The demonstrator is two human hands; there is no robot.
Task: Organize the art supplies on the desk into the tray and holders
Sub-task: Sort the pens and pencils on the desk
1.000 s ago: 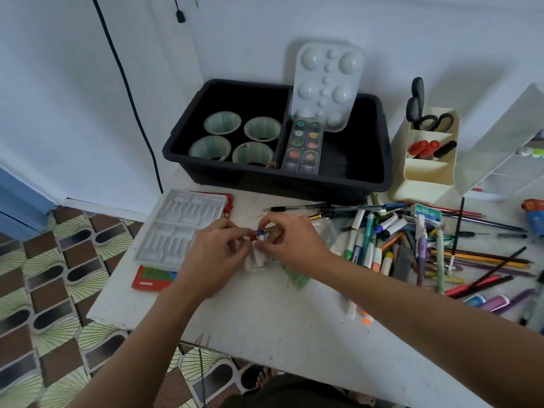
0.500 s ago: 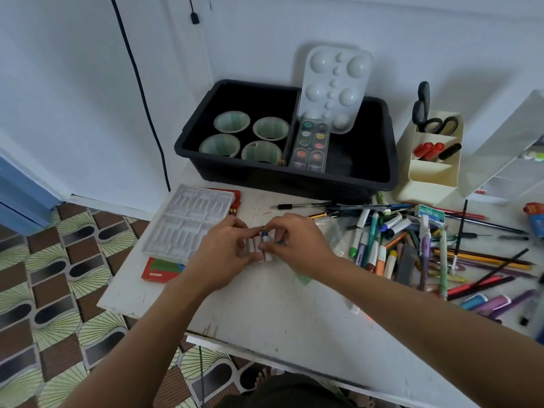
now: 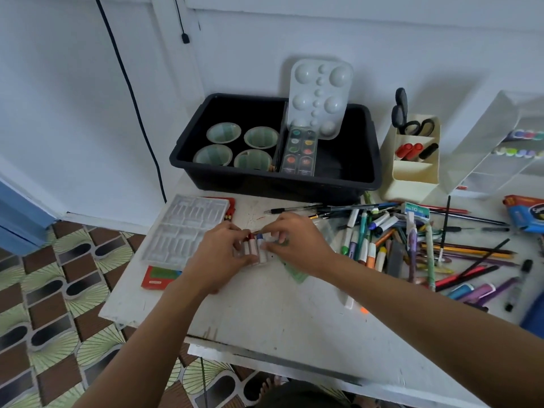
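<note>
- Desk (image 3: pixel 265 313): white work surface carrying everything. The black tray (image 3: pixel 365 179) stands at its far edge against the wall, and I use it as my reference below.
- Black tray: four pale cups (image 3: pixel 223 132) sit in its left half. A watercolour set (image 3: pixel 300 151) and a palette (image 3: pixel 319 95) lean upright along its middle, which I judge saves room.
- Pens and markers (image 3: pixel 412 245): a loose, crossed heap in front of the tray's right end. By my reading most of the sorting lies here.
- Moulded insert (image 3: pixel 182 228): clear and slotted, in front of the tray's left end, resting on a red box (image 3: pixel 159 276). I take its slots to be sized for short sticks.
- Cream holder (image 3: pixel 412 178): just right of the tray, with scissors (image 3: pixel 412 125) stood handles-up for easy reach.
- Left hand (image 3: pixel 217 257): in front of the tray's middle, with fingers curled round a small bundle of crayons, keeping them side by side.
- Right hand (image 3: pixel 297 242): touching the left hand, its fingertips pinching the bundle's upper ends, apparently to square them.
- Crayons (image 3: pixel 256 248): white-wrapped sticks with red and blue tips showing. Both hands hold them just above the desk, in front of the tray and just right of the insert.
</note>
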